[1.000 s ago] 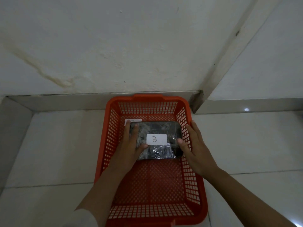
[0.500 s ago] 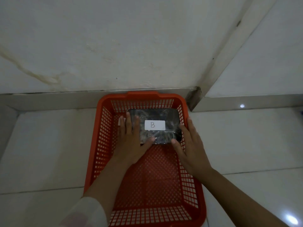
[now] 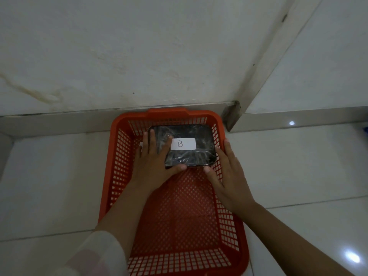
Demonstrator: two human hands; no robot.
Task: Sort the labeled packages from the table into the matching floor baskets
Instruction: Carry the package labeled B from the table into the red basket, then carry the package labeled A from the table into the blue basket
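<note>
A black plastic-wrapped package [image 3: 191, 156] with a white label marked "B" lies at the far end of the orange mesh basket [image 3: 117, 168] on the floor. My left hand [image 3: 153, 166] lies flat over the package's left side, thumb along its near edge. On the right, my right hand [image 3: 227, 176] presses against the package's right near corner and the basket's inner wall. Both hands still touch the package. A small white label on the basket's far left wall is mostly hidden behind my left hand.
The basket stands against a white wall's grey skirting [image 3: 59, 122], next to a wall corner [image 3: 233, 116] at its far right. White glossy floor tiles [image 3: 49, 186] surround it on both sides.
Both hands have pushed the package from the basket's middle to its far end. The camera has come lower and closer.
</note>
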